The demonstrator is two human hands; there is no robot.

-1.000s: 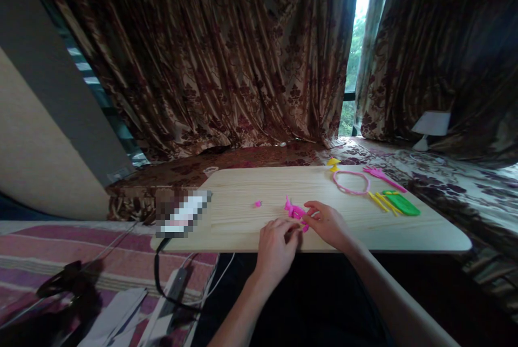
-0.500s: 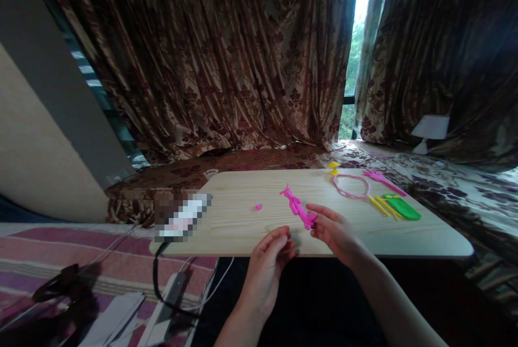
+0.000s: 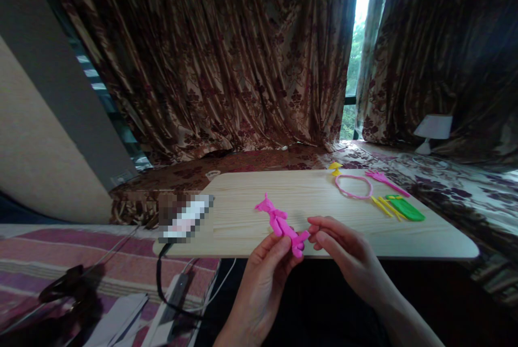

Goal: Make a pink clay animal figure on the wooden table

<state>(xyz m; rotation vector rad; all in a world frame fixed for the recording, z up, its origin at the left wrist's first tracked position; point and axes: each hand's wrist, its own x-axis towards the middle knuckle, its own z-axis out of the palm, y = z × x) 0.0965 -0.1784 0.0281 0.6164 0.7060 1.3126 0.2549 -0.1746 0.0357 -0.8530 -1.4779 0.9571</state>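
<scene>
A pink modelling-clay figure [image 3: 278, 224], with a pointed-eared head, arms and legs, tilts up to the left above the table's near edge. My left hand [image 3: 269, 269] pinches its lower body between thumb and fingers. Close beside the figure's legs is my right hand [image 3: 343, 244], its fingers loosely bent and thumb apart; whether a fingertip touches a leg I cannot tell. The small pink piece seen earlier on the table is out of sight, in the area of the figure's head.
On the wooden table [image 3: 238, 188] lie a pink ring [image 3: 337, 188], a pink hand-shaped stick [image 3: 388, 183], yellow strips [image 3: 386, 208], a green flat piece [image 3: 407, 209] and a yellow piece [image 3: 335, 167]. A blurred-out device [image 3: 186, 218] with a black cable is at left. A lamp [image 3: 433, 128] stands behind.
The pink figure has passed from my right hand to my left and come lower and to the left. My right hand has loosened from it.
</scene>
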